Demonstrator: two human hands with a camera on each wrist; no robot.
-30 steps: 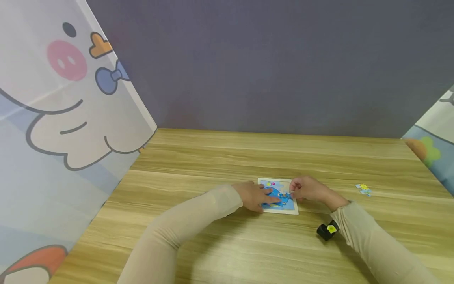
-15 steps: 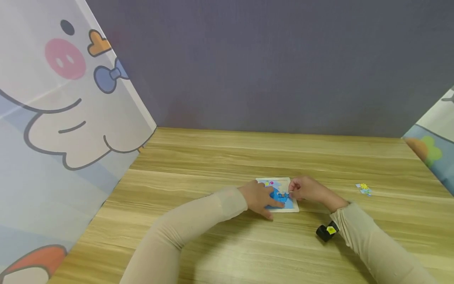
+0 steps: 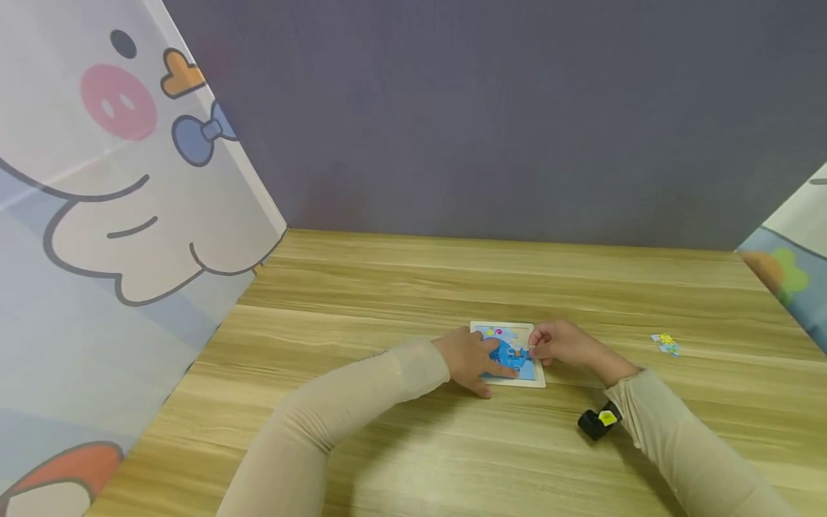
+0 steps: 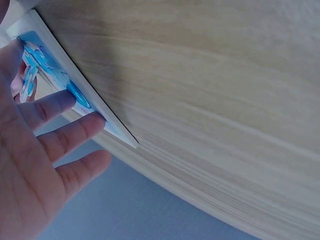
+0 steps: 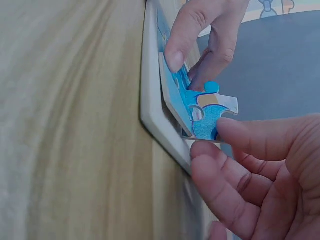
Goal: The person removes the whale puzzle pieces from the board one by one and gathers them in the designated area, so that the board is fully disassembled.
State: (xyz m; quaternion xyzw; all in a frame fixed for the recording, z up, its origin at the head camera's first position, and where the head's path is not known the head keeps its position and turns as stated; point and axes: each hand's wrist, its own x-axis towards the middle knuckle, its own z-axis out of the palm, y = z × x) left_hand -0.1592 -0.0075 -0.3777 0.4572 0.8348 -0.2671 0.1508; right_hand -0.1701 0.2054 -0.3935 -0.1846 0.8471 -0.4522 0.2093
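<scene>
A small jigsaw tray [image 3: 530, 383] with a pale rim lies on the wooden table, bearing a blue picture. My left hand [image 3: 465, 357] rests on its left side with fingers spread; in the left wrist view the fingers [image 4: 75, 137] look straight or slightly bent. At the tray's right edge, my right hand [image 3: 565, 346] pinches a blue jigsaw piece [image 5: 206, 122] between thumb and fingers. In the right wrist view, that piece is tilted above the tray, and a neighbouring piece [image 5: 172, 95] sits raised over the rim under a left-hand finger. My left hand covers part of the picture.
Several loose jigsaw pieces [image 3: 665, 343] with a yellow sun lie on the table to the right. A black strap-like object [image 3: 593, 425] with a yellow mark is by the right sleeve. A grey panel [image 3: 504, 122] stands behind the table, a cartoon-printed sheet [image 3: 161, 237] at left.
Over the past second my left hand has shifted slightly right and re-spread its fingers on the picture. My right hand stays at the tray's right edge, still pinching the piece.
</scene>
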